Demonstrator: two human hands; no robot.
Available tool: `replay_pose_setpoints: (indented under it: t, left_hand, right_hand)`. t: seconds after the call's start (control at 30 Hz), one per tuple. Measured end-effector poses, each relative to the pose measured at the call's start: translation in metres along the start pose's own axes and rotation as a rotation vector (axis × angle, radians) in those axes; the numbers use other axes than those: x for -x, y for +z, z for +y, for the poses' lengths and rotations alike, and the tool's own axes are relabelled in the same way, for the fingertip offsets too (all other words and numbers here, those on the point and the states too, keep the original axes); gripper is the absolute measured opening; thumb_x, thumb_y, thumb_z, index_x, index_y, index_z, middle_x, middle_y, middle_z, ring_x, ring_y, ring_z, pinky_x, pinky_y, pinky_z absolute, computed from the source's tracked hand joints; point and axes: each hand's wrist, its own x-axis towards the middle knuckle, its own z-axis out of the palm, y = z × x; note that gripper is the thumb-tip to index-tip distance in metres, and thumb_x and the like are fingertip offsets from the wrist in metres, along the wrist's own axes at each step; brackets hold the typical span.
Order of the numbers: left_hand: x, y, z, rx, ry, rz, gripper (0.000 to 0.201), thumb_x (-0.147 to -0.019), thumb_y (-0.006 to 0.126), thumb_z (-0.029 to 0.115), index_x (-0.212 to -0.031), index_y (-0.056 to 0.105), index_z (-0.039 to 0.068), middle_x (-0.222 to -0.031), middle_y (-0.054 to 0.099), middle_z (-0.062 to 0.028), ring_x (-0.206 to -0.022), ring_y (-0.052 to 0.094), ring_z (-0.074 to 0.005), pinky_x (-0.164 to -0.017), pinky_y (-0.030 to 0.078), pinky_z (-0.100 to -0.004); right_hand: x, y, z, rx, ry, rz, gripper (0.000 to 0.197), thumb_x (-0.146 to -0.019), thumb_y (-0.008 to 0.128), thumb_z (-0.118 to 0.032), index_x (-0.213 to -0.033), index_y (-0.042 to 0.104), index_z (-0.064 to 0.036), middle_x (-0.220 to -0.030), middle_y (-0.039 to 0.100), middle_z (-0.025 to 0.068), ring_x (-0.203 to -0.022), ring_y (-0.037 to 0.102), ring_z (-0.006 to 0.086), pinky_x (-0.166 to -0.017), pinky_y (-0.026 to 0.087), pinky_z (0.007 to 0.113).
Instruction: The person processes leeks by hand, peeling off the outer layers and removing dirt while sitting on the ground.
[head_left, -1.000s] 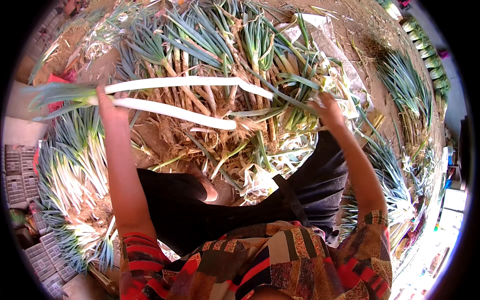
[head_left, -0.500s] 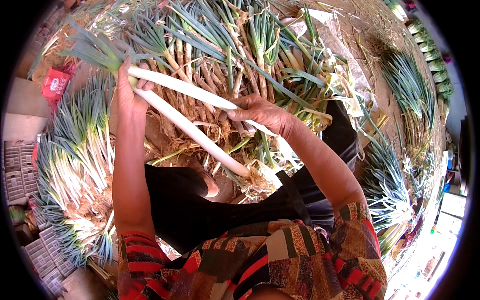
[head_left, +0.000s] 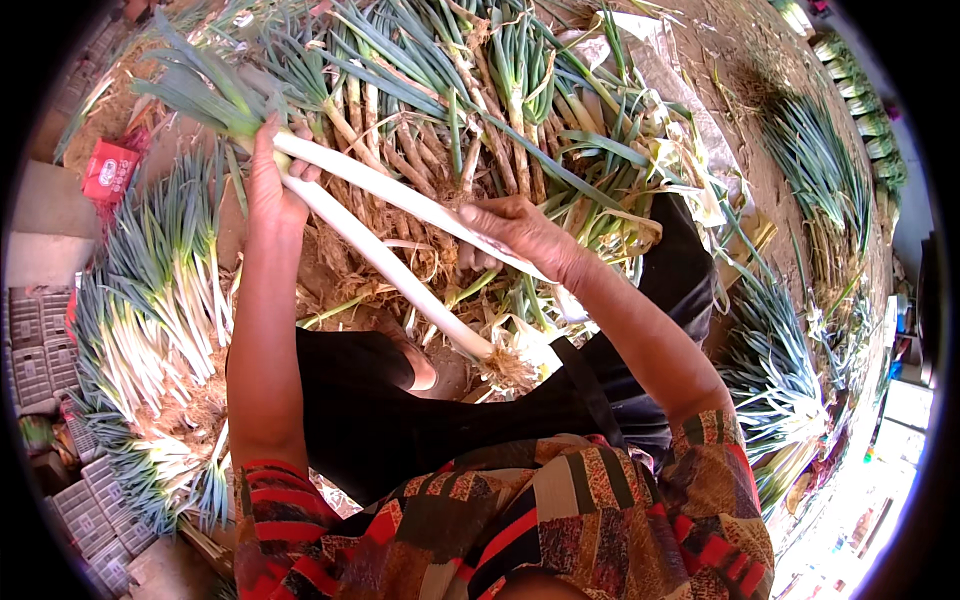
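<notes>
Nearest to us we see the patterned shirt, and after it the dark trousers. In front of the knees, two leeks, the upper leek and the lower leek, are in the air above the ground. Their long axes run from upper left to lower right and spread apart a little toward the lower ends. The left hand grasps both together where the leaves begin; from this hand, the white stems go down and to the right. The right hand has its fingers wrapped around the upper leek close to the lower end, so it is the nearer hand to both lower ends.

The two stems look clean, smooth and white, and the leaves are blue-green. The lower leek has a tuft of brown roots; for the upper leek we cannot tell, because the hand covers part of it.

Beyond the hands, the pile of brownish leeks lies on the ground, with a pale sheet by its right edge. Left of the pile we find a row of white-stemmed leeks, and farther, a red box.
</notes>
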Motion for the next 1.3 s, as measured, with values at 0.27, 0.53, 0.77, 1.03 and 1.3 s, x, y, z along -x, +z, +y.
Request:
replay_pose_setpoints:
  t: [0.27,0.53,0.77,1.03,1.3]
  left_hand:
    - [0.004,0.002,-0.005,-0.010,-0.016,0.129,0.031,-0.076,0.069,0.024,-0.093,0.048,0.009,-0.073,0.056,-0.0064,-0.044,0.038,-0.0068,-0.039,0.033,-0.0211]
    - [0.002,-0.004,0.004,-0.069,0.023,-0.010,0.028,-0.079,0.064,0.029,-0.088,0.052,0.006,-0.069,0.055,-0.0030,-0.041,0.036,-0.0050,-0.039,0.030,-0.0197]
    - [-0.002,-0.003,0.008,-0.038,0.010,-0.028,0.029,-0.078,0.065,0.028,-0.087,0.050,0.005,-0.069,0.057,-0.0045,-0.041,0.036,-0.0043,-0.037,0.033,-0.0192]
    - [0.004,0.003,-0.017,-0.039,-0.066,-0.110,0.035,-0.076,0.066,0.027,-0.096,0.053,0.003,-0.074,0.059,-0.0053,-0.041,0.039,-0.0045,-0.039,0.037,-0.0187]
    - [0.012,-0.002,-0.005,0.093,-0.140,-0.507,0.052,-0.076,0.058,0.021,-0.114,0.046,-0.012,-0.098,0.055,-0.0178,-0.039,0.039,-0.0058,-0.035,0.036,-0.0194]
  right_hand:
    - [-0.004,0.011,-0.006,0.107,0.057,0.088,0.037,-0.090,0.052,-0.032,-0.108,0.058,-0.0002,-0.067,0.063,0.0052,-0.056,0.058,0.0082,-0.047,0.045,0.021]
    - [0.008,-0.006,0.025,-0.293,0.199,0.050,0.034,-0.088,0.055,-0.030,-0.100,0.057,0.0018,-0.071,0.063,0.0100,-0.055,0.060,0.0112,-0.046,0.048,0.020]
    - [0.028,-0.026,0.027,-0.193,0.061,0.002,0.049,-0.085,0.058,-0.037,-0.115,0.053,0.0015,-0.087,0.063,0.0078,-0.074,0.060,0.0114,-0.067,0.051,0.024]
    - [-0.012,0.029,0.000,-0.097,0.055,0.150,0.039,-0.088,0.055,-0.033,-0.107,0.058,0.0007,-0.066,0.060,0.0055,-0.053,0.057,0.0119,-0.049,0.048,0.023]
    - [-0.016,0.021,0.014,-0.411,0.333,-0.198,0.023,-0.081,0.062,-0.012,-0.093,0.059,0.0075,-0.071,0.064,0.0126,-0.050,0.059,0.0118,-0.044,0.050,0.022]
